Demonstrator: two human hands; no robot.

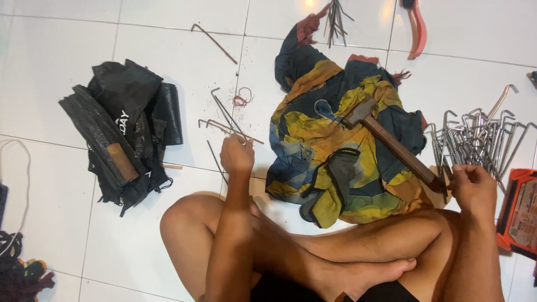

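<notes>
Hammer serves as the landmark: it lies on a crumpled yellow-and-blue cloth, its long wooden handle running diagonally from the head down toward the person's right side. The right hand sits just beyond the handle's lower end, fingers curled at the near edge of a heap of hooked metal stakes; whether it grips one stake or merely touches the pile cannot be told. The left hand is well apart from the hammer, across the cloth, pinched closed on thin bent rods whose long axes run away from the person over the white tile floor. So the right hand is much nearer the hammer. Farther left than those rods lies a black folded bundle. Red-handled pliers above the hammer are cut off by the frame edge, as is an orange box past the stakes.
</notes>
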